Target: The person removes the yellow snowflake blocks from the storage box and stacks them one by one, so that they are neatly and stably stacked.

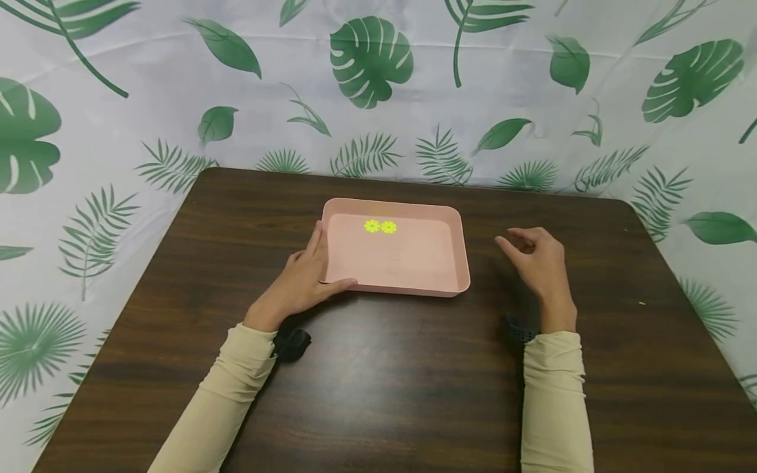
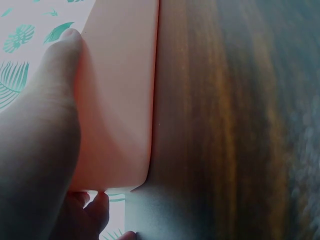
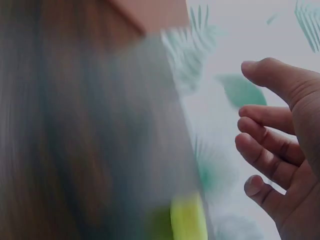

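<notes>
A shallow pink tray (image 1: 390,263) lies on the dark wooden table. Two small bright yellow flower-shaped pieces (image 1: 372,226) sit side by side in it, toward its far wall. My left hand (image 1: 301,276) rests against the tray's near left corner, its straight fingers along the left wall. Its thumb (image 2: 60,65) lies along the front wall in the left wrist view. To the right of the tray, apart from it, hovers my right hand (image 1: 538,259). Its fingers (image 3: 267,157) are loosely bent, with a gap between thumb and fingertips, and nothing shows between them.
A blurred yellow thing (image 3: 189,220) shows low in the right wrist view. One tiny yellowish bit (image 1: 641,303) lies on the table (image 1: 384,394) at the right. Behind the table's far edge hangs a white cloth (image 1: 414,85) printed with green leaves.
</notes>
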The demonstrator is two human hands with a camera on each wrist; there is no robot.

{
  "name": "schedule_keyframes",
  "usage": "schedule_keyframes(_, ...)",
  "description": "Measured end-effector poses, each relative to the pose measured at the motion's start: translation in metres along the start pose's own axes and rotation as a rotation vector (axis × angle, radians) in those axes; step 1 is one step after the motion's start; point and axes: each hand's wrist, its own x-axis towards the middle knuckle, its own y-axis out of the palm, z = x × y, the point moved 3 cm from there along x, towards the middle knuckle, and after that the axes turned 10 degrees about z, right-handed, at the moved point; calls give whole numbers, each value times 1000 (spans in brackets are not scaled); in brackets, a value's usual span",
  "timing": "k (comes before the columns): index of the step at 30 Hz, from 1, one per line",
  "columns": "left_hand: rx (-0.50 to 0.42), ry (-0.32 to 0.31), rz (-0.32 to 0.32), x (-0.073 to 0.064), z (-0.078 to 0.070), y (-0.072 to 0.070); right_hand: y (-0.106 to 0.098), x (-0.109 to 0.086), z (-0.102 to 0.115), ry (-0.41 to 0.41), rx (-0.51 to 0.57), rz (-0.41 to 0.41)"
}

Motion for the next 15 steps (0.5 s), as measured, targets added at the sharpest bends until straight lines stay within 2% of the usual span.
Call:
schedule_keyframes(7,7,-4,-7,-1,3,-3,46,34,55,-113,53,67)
schedule_keyframes(15,24,-13,-6,0,2,-2,98,56,106,-184,115,161)
